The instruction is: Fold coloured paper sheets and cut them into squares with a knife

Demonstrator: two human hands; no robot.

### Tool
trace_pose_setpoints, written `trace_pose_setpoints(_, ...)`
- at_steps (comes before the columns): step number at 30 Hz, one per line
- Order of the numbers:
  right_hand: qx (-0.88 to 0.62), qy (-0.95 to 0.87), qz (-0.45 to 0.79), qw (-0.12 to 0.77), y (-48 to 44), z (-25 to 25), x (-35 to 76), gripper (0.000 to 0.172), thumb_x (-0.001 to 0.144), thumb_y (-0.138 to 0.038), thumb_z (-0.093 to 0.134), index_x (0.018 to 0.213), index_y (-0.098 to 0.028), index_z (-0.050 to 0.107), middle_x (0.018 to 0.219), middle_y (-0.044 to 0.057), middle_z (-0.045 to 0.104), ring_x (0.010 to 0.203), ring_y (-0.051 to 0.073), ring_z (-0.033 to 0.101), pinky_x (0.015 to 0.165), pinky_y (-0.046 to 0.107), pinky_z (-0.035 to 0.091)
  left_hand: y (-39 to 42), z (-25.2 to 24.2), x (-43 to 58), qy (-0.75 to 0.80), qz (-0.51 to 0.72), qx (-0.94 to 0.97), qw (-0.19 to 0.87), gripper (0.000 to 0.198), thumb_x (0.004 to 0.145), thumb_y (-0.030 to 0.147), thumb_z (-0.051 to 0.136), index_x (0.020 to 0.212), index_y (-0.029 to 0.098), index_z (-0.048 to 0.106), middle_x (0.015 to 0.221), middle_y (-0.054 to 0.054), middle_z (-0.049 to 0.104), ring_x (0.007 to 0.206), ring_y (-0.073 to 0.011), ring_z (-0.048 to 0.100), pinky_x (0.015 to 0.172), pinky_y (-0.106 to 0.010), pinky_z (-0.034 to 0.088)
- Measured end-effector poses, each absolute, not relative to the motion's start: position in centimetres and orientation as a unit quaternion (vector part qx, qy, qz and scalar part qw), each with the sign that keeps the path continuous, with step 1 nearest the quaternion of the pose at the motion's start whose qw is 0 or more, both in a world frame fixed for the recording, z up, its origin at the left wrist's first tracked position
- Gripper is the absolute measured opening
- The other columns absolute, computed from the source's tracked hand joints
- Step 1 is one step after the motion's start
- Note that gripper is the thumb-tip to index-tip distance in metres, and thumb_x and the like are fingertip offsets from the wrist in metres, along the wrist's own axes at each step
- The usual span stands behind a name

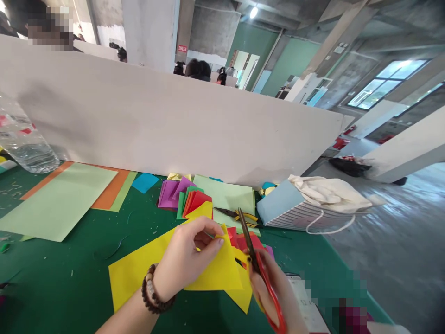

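Note:
My left hand (189, 255), with a beaded bracelet (150, 290) at the wrist, pinches the upper edge of a yellow sheet of paper (225, 269) between thumb and fingertips. My right hand (287, 299) grips a pair of scissors (272, 294) with red handles, their dark blades pointing up and away just right of the paper. The blades look closed or nearly so and stand apart from the pinched edge. A larger stretch of yellow paper (139, 260) lies under my left hand. Red paper pieces (252, 241) show behind the scissors.
Pliers (227, 212) with yellow-black handles lie beyond the scissors. Purple pieces (169, 194) and red pieces (199, 199) stand behind. Pale green sheets (66, 199) and a water bottle (29, 144) are left. A paper bag (295, 211) lies right; a white partition (194, 125) borders the table.

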State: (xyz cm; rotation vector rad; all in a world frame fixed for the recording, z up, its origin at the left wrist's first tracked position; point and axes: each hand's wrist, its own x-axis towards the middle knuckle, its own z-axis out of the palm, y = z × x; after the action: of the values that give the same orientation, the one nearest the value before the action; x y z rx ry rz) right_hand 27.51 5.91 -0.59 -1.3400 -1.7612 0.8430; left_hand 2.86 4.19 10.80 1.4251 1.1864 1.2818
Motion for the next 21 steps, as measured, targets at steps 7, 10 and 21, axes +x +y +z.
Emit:
trace_pose_setpoints(7,-0.698,-0.648,0.186,0.241,11.7,-1.9,30.1,0.042,0.081,-0.042,0.051,0.116,-0.019,0.055,0.107,0.014,0.067,0.095,0.030,0.066,0.072,0.039,0.053,4.5,10.9,2.7,0.481,0.570,0.491,0.451,0.028,0.082,0.024,0.068,0.109,0.022,0.059,0.082,-0.001,0.065,0.076,-0.0146,0.066,0.069,-0.024,0.055)
trace_pose_setpoints(10,-0.707,-0.656,0.161,0.210,13.0,-2.4,29.6,0.041,0.085,-0.034,0.044,0.121,-0.017,0.055,0.115,0.016,0.064,0.102,0.030,0.064,0.080,0.040,0.051,4.5,11.1,2.6,0.464,0.589,0.451,0.483,0.027,0.081,0.029,0.071,0.106,0.020,0.065,0.085,-0.003,0.067,0.077,-0.0152,0.066,0.071,-0.025,0.055)
trace_pose_setpoints(21,-0.646,-0.692,0.162,0.279,12.3,4.4,27.0,0.040,0.090,-0.048,0.047,0.114,-0.023,0.066,0.119,0.012,0.067,0.112,0.032,0.060,0.089,0.044,0.052,4.6,11.4,3.1,0.409,0.676,0.321,0.522,0.020,0.081,0.034,0.077,0.086,0.020,0.064,0.085,0.000,0.067,0.080,-0.0130,0.064,0.074,-0.024,0.055)
